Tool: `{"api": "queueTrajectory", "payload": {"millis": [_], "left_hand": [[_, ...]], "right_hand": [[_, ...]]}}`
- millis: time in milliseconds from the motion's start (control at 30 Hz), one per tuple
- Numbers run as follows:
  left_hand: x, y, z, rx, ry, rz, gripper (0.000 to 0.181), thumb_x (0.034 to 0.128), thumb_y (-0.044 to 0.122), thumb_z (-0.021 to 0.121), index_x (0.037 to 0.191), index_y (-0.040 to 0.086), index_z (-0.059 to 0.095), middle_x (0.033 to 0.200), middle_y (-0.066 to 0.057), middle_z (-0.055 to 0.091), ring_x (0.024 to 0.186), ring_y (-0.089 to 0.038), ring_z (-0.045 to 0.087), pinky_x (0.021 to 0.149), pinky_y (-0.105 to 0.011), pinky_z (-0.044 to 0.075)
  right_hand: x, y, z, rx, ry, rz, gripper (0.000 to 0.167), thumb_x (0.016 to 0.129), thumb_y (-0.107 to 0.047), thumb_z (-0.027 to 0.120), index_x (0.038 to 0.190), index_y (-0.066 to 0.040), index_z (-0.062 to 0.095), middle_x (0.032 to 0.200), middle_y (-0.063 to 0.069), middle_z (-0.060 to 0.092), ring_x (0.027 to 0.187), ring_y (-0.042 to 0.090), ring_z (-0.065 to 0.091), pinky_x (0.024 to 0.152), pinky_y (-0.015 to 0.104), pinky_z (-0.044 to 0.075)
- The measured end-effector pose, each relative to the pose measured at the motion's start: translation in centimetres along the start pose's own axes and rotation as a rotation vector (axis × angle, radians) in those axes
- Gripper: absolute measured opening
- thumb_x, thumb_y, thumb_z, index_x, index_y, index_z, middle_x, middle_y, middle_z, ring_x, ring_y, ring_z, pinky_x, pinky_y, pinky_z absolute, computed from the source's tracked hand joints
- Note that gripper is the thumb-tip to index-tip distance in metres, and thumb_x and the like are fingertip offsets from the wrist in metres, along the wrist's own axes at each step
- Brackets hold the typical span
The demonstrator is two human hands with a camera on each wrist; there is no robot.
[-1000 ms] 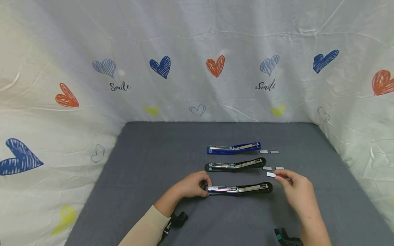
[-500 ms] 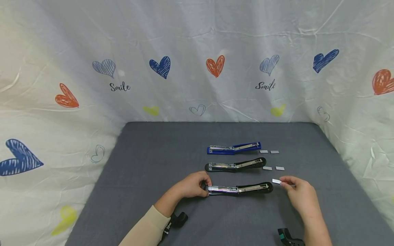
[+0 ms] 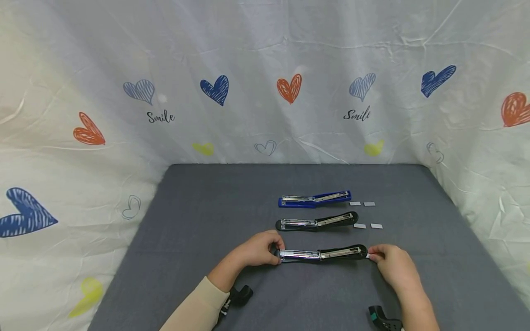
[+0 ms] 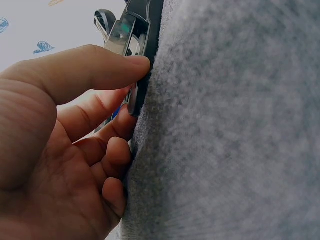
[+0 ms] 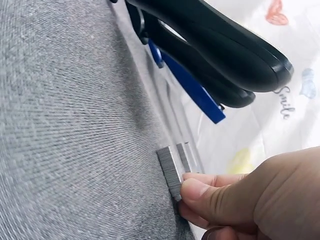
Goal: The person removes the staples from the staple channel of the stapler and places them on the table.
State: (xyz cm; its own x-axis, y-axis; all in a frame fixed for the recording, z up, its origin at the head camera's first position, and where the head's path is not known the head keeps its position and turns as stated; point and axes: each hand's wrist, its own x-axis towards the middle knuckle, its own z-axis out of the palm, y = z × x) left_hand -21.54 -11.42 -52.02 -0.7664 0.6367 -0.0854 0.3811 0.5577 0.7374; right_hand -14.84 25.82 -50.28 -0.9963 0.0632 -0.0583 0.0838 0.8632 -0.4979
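The nearest black stapler (image 3: pixel 340 253) lies opened out flat, its metal tray showing. My left hand (image 3: pixel 260 249) pinches its left end between thumb and fingers, as the left wrist view also shows. My right hand (image 3: pixel 394 267) pinches a grey strip of staples (image 5: pixel 170 169) just beyond the stapler's right end. In the head view the fingers mostly hide that strip. The right wrist view has it low by the cloth; whether it touches I cannot tell.
Behind lie a second opened black stapler (image 3: pixel 297 224) and an opened blue stapler (image 3: pixel 298 201). Two staple strips (image 3: pixel 376 226) sit right of the black one, two more (image 3: pixel 369 204) right of the blue. Grey cloth (image 3: pixel 215 197) covers the table; a heart-printed curtain (image 3: pixel 248 119) surrounds it.
My right hand has brought its staple strip toward me and down, from beside the middle strips to the near stapler's right end. My left hand stays in place.
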Motion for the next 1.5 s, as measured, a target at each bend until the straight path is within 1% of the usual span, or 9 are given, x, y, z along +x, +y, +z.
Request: {"api": "queueTrajectory", "payload": {"millis": [300, 533, 633, 767, 933, 1133, 1200, 1367, 1500], "left_hand": [[0.0, 0.1, 0.0, 0.004, -0.002, -0.002, 0.026, 0.0761, 0.006, 0.087, 0.089, 0.018, 0.069, 0.093, 0.005, 0.058, 0.081, -0.013, 0.051, 0.072, -0.027, 0.042], [0.0, 0.1, -0.1, -0.004, 0.001, -0.014, 0.026, 0.0754, 0.005, 0.087, 0.088, 0.018, 0.069, 0.091, 0.005, 0.057, 0.079, -0.011, 0.049, 0.071, -0.027, 0.041], [0.0, 0.0, 0.0, 0.002, 0.002, -0.015, 0.026, 0.0756, 0.006, 0.087, 0.089, 0.018, 0.069, 0.091, 0.006, 0.057, 0.079, -0.011, 0.049, 0.071, -0.028, 0.041], [0.0, 0.1, 0.0, 0.002, 0.003, -0.017, 0.025, 0.0762, 0.006, 0.087, 0.089, 0.018, 0.069, 0.092, 0.007, 0.057, 0.080, -0.012, 0.050, 0.072, -0.028, 0.041], [-0.1, 0.2, -0.1, -0.006, 0.003, -0.017, 0.026, 0.0752, 0.005, 0.087, 0.089, 0.018, 0.069, 0.091, 0.006, 0.057, 0.079, -0.011, 0.049, 0.071, -0.028, 0.041], [-0.1, 0.0, -0.1, 0.005, 0.009, -0.013, 0.026, 0.0750, 0.005, 0.087, 0.089, 0.018, 0.069, 0.090, 0.006, 0.057, 0.077, -0.010, 0.049, 0.069, -0.028, 0.041], [-0.1, 0.0, -0.1, 0.008, 0.010, -0.014, 0.026, 0.0753, 0.006, 0.087, 0.089, 0.019, 0.069, 0.091, 0.007, 0.057, 0.078, -0.010, 0.049, 0.070, -0.028, 0.041], [0.0, -0.2, 0.0, 0.007, 0.006, -0.006, 0.026, 0.0758, 0.006, 0.087, 0.089, 0.019, 0.069, 0.091, 0.007, 0.057, 0.078, -0.011, 0.049, 0.071, -0.028, 0.041], [0.1, -0.3, 0.1, 0.009, 0.005, -0.004, 0.026, 0.0758, 0.006, 0.087, 0.089, 0.019, 0.069, 0.091, 0.007, 0.057, 0.079, -0.011, 0.049, 0.071, -0.028, 0.041]], "right_hand": [[-0.1, -0.3, -0.4, -0.003, -0.004, -0.006, 0.013, 0.094, -0.012, 0.073, 0.101, -0.003, 0.079, 0.108, 0.023, 0.072, 0.105, 0.048, 0.065, 0.087, 0.062, 0.046], [-0.6, -1.5, -1.8, 0.009, 0.057, -0.019, 0.020, 0.095, -0.015, 0.072, 0.109, 0.000, 0.077, 0.108, 0.021, 0.072, 0.102, 0.045, 0.065, 0.085, 0.061, 0.046], [-0.8, -2.2, -2.4, 0.013, 0.088, -0.036, 0.022, 0.096, -0.015, 0.072, 0.112, -0.001, 0.077, 0.110, 0.021, 0.071, 0.091, 0.037, 0.067, 0.079, 0.056, 0.049], [-1.0, -3.3, -3.0, 0.015, 0.136, -0.068, 0.020, 0.097, -0.016, 0.071, 0.112, -0.005, 0.077, 0.111, 0.017, 0.070, 0.076, 0.021, 0.061, 0.067, 0.044, 0.047], [-1.3, -5.2, -3.7, 0.036, 0.183, -0.119, 0.018, 0.097, -0.016, 0.071, 0.111, -0.006, 0.078, 0.107, 0.012, 0.071, 0.068, 0.016, 0.054, 0.062, 0.038, 0.042], [-1.3, -8.1, -3.5, 0.087, 0.116, -0.166, 0.019, 0.100, -0.018, 0.069, 0.113, -0.008, 0.077, 0.109, 0.007, 0.069, 0.065, 0.015, 0.051, 0.057, 0.034, 0.041], [-1.2, -9.0, -3.1, 0.099, 0.095, -0.184, 0.018, 0.099, -0.018, 0.070, 0.112, -0.009, 0.078, 0.106, 0.003, 0.069, 0.064, 0.015, 0.050, 0.056, 0.033, 0.041], [-0.9, -10.8, -1.9, 0.102, 0.057, -0.215, 0.015, 0.098, -0.020, 0.072, 0.108, -0.012, 0.079, 0.100, -0.002, 0.068, 0.066, 0.013, 0.051, 0.059, 0.033, 0.043], [-0.7, -11.7, -0.9, 0.107, 0.021, -0.245, 0.014, 0.097, -0.020, 0.073, 0.107, -0.013, 0.079, 0.101, -0.004, 0.068, 0.069, 0.011, 0.052, 0.064, 0.034, 0.045]]}}
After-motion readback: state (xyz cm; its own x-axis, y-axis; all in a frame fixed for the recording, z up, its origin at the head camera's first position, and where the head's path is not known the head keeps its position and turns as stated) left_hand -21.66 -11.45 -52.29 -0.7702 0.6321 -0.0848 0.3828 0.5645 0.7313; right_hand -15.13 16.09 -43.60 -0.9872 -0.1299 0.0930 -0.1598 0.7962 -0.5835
